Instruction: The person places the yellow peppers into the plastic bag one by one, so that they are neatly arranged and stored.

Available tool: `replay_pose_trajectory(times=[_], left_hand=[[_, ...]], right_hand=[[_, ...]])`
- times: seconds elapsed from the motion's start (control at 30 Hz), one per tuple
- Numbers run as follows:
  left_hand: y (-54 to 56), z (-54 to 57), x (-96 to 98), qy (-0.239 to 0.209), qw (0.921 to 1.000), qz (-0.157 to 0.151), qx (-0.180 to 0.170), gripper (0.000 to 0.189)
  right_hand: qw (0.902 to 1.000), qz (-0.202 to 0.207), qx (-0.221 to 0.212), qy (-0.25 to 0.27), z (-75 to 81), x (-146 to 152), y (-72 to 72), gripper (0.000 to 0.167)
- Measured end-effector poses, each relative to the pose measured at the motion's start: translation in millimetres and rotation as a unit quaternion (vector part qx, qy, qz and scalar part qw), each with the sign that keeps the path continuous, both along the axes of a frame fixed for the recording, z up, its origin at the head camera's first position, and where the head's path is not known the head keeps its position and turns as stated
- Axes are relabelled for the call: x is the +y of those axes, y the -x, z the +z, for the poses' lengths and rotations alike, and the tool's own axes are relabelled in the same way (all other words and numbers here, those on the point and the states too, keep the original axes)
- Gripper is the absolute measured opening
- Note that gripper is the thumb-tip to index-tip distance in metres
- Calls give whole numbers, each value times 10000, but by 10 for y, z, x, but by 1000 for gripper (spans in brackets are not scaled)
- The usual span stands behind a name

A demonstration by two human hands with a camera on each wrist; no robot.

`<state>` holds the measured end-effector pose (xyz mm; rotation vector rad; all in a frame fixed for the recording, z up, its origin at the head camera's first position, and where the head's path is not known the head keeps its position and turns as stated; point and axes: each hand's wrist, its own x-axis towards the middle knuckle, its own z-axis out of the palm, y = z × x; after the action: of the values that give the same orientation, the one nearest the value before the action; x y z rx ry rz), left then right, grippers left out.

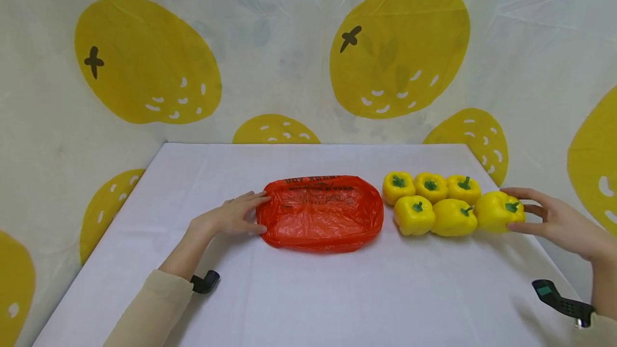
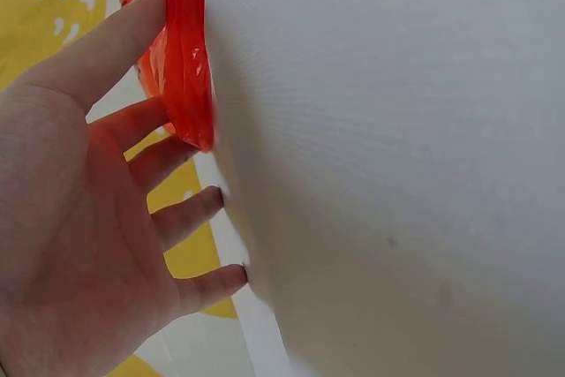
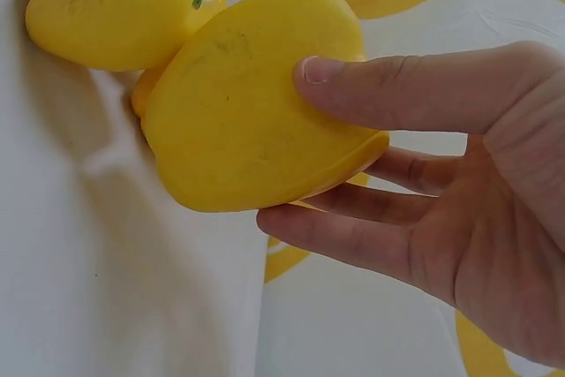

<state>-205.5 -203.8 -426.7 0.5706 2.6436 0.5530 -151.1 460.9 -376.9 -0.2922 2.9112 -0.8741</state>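
A thin red plastic bag with dark print lies mid-table, its shape a wide rounded oblong. My left hand is at its left end, thumb and fingers spread; in the left wrist view the thumb reaches the bag's folded edge. Right of the bag stand glossy yellow bell peppers in two rows of three. At the right end of the front row, my right hand grips a bell pepper with a green stem. The right wrist view has the thumb on its side and fingers around its end.
Next to the gripped pepper is another front-row pepper, with the back row's right pepper behind. The white-covered table meets a fruit-print cloth at the back. A black device is on the right wrist.
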Motion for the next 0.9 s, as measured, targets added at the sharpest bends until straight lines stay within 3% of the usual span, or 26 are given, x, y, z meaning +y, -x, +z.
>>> replay_pose_trajectory(times=[0.23,0.5,0.9], left_hand=[[8,-7,11,4,10000,-17,-12,85],[12,-29,2,17,10000,-20,17,86],[23,-23,12,48,10000,-40,41,86]], right_hand=[[9996,-86,269,-28,95,-29,9,74],[9999,-95,89,31,235,-60,57,75],[9999,-114,92,47,286,-74,63,75]])
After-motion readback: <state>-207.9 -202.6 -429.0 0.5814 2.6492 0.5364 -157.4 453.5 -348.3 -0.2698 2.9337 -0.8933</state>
